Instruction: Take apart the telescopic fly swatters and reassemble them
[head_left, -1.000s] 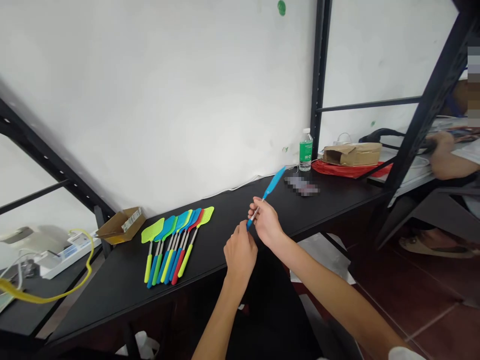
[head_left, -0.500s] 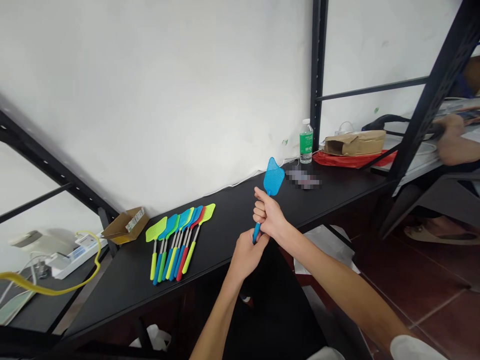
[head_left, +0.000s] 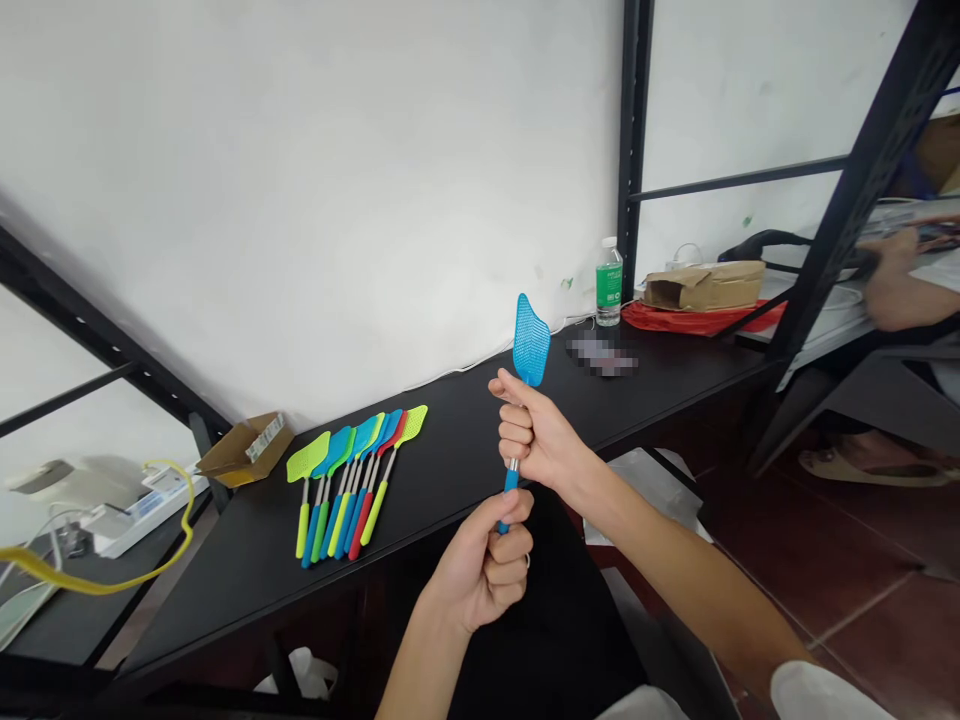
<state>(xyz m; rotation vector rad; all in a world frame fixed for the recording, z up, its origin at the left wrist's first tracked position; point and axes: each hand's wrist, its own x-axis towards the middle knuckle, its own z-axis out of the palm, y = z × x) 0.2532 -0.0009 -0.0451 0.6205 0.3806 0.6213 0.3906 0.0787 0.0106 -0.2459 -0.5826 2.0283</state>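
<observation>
The left hand [head_left: 484, 565] is curled closed around the blue grip of a blue plastic fly swatter [head_left: 531, 342] with a perforated head and silvery shaft; the right hand [head_left: 538, 430] is wrapped around the shaft below the head. The swatter is nearly upright, raised near the front of a long black table [head_left: 465, 430] bearing multicoloured plastic swatters [head_left: 346, 520] in a row.

The fly swatter head [head_left: 531, 345] is mesh-patterned blue, the tabletop [head_left: 454, 440] black.

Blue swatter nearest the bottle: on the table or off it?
Off: left hand grips the blue swatter by its handle, right hand by its shaft.
</observation>
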